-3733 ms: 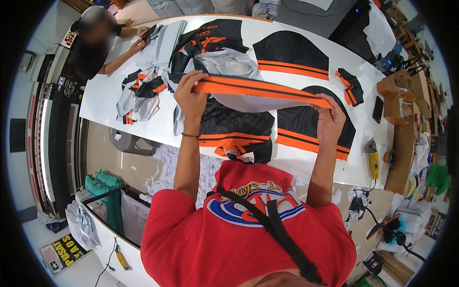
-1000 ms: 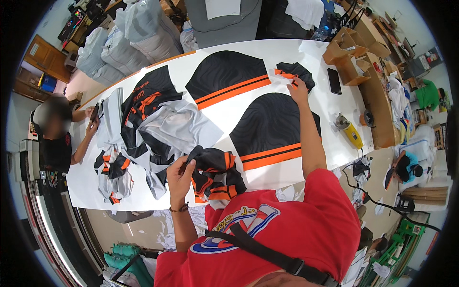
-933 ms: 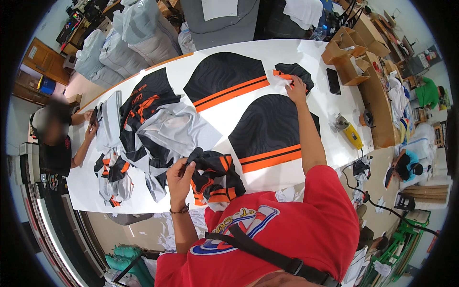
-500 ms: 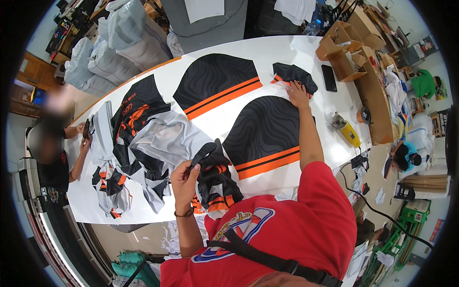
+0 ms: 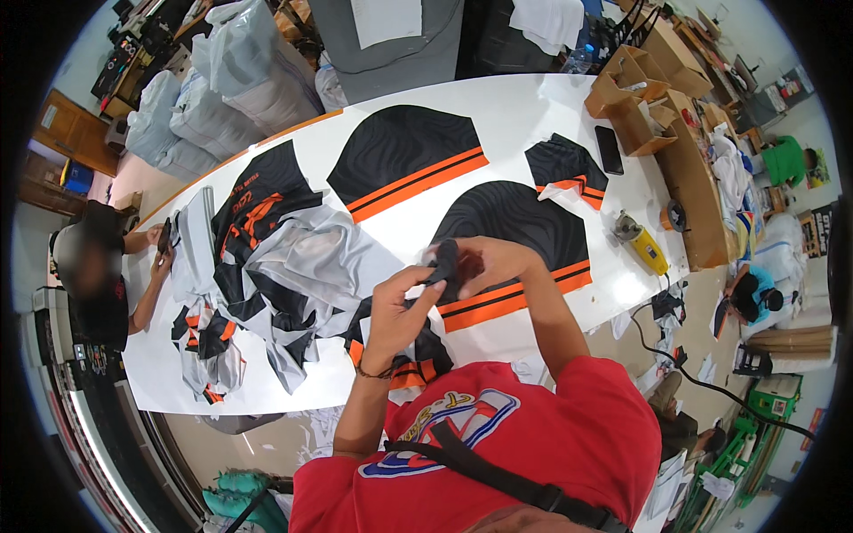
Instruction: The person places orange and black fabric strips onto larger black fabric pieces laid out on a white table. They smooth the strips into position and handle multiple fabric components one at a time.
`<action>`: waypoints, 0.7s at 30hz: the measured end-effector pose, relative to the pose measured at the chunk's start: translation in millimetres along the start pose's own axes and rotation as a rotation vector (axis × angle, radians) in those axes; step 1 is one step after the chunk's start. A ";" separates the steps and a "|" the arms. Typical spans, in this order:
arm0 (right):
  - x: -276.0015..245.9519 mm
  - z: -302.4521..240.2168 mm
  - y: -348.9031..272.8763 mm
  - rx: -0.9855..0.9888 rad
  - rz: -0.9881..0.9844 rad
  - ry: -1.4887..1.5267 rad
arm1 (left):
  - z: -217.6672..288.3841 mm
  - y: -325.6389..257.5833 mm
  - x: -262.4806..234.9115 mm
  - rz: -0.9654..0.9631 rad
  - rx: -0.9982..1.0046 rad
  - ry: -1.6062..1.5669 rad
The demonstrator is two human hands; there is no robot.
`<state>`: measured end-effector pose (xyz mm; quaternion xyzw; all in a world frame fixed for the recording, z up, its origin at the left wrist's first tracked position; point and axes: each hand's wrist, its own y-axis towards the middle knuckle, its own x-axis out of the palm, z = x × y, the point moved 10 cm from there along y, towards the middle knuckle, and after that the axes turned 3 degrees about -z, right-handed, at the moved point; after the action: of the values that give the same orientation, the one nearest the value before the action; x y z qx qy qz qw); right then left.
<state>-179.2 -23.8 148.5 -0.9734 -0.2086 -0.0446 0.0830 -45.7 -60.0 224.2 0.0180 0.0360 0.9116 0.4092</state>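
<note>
Over the middle of the white table (image 5: 524, 98), both hands meet at a rolled piece of black fabric (image 5: 447, 259). My left hand (image 5: 397, 313) pinches it between thumb and fingers. From the right, my right hand (image 5: 499, 265) curls its fingers around the other side of the same piece; those fingertips are partly blurred. Beneath the hands lies a black patterned fabric panel (image 5: 524, 222) with an orange striped edge. Below my left wrist a crumpled black and orange fabric bundle (image 5: 425, 357) rests at the near table edge.
Another striped panel (image 5: 400, 155), a small folded stack (image 5: 564, 169) and a heap of grey and black garments (image 5: 302, 253) lie on the table. A phone (image 5: 609, 149), yellow power tool (image 5: 641, 244) and cardboard boxes (image 5: 635, 120) are at right. A co-worker (image 5: 93, 275) stands at left.
My right hand has left the small folded stack at the far right and come back to my left hand. The stack has shifted slightly right. My left hand has moved right with the black fabric.
</note>
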 end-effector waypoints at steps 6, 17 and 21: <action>-84.6 -39.3 7.0 -0.072 0.521 -0.188 | 12.2 -35.9 -38.2 0.076 0.021 0.067; -382.4 -0.6 -85.2 0.008 1.512 -0.601 | -69.8 -213.0 -264.2 0.837 -0.259 0.120; -349.8 87.6 -82.3 0.090 1.415 -0.130 | -95.6 -280.0 -322.4 1.097 -0.187 0.108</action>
<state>-526.7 -73.5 31.7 -0.8717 0.4672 0.0867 0.1194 371.1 -120.2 105.4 -0.0488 -0.0387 0.9899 -0.1276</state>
